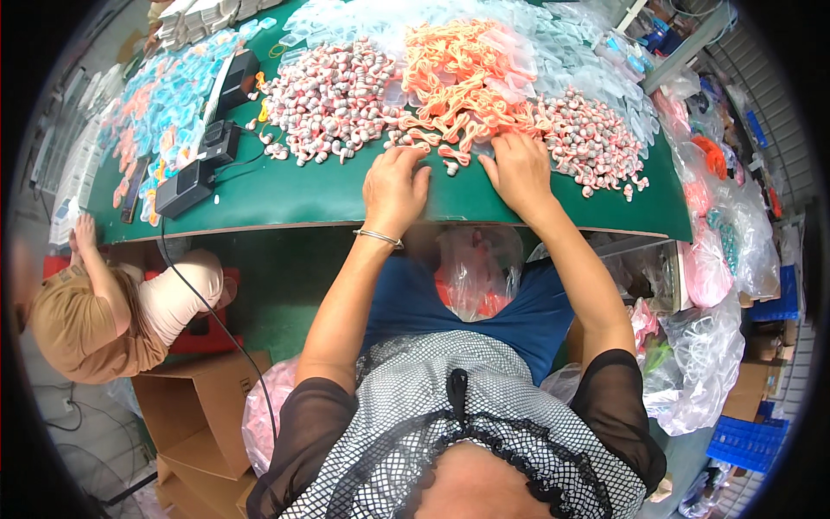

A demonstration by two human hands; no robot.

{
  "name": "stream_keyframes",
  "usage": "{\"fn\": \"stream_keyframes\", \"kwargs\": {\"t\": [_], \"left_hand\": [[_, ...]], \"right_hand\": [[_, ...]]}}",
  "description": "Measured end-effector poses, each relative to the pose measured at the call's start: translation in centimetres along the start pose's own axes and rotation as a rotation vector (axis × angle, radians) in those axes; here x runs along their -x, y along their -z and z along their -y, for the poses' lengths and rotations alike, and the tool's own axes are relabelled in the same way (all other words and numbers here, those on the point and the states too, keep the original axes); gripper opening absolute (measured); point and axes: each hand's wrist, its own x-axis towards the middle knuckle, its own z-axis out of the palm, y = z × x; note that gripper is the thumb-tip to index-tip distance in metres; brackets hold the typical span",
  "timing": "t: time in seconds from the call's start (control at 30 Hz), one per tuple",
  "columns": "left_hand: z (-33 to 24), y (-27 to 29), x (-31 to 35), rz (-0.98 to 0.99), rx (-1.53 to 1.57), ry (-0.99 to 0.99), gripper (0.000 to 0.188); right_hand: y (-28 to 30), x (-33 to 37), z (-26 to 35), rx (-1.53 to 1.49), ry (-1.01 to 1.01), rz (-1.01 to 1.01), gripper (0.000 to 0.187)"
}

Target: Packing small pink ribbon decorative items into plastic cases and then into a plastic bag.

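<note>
My left hand (396, 192) rests at the near edge of the heaps, thumb apart and fingers slightly curled, tips against orange cord loops. To its right, my right hand (520, 173) has its thumb spread from the fingers, whose tips reach the border of the orange cord pile (458, 73). Neither hand visibly grips anything. Between them lie a few orange cord bundles with small grey-and-pink swirled ends (451, 164). Similar small swirled plug-like pieces form one heap (333, 95) beyond my left hand and another heap (596, 143) right of my right hand.
Clear plastic cases (596, 65) cover the back of the green table (294, 197). Black box-shaped devices (186, 189) with a cable stand at left, near blue and orange cases (164, 95). A person in brown (95, 320) sits there. A cardboard box (194, 411) stands below; plastic bags (700, 363) hang at right.
</note>
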Motion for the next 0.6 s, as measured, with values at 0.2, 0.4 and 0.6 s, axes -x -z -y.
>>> {"fn": "stream_keyframes", "kwargs": {"t": [0.2, 0.4, 0.6], "left_hand": [[-0.4, 0.0, 0.0, 0.010, -0.081, -0.021, 0.021], [0.1, -0.1, 0.4, 0.015, -0.024, -0.016, 0.019], [-0.1, -0.1, 0.4, 0.010, -0.033, -0.052, 0.017]], "right_hand": [[0.5, -0.2, -0.5, -0.096, 0.076, -0.113, 0.040], [1.7, 0.8, 0.5, -0.104, 0.125, -0.002, 0.038], [0.5, 0.1, -0.2, -0.115, 0.220, -0.098, 0.031]]}}
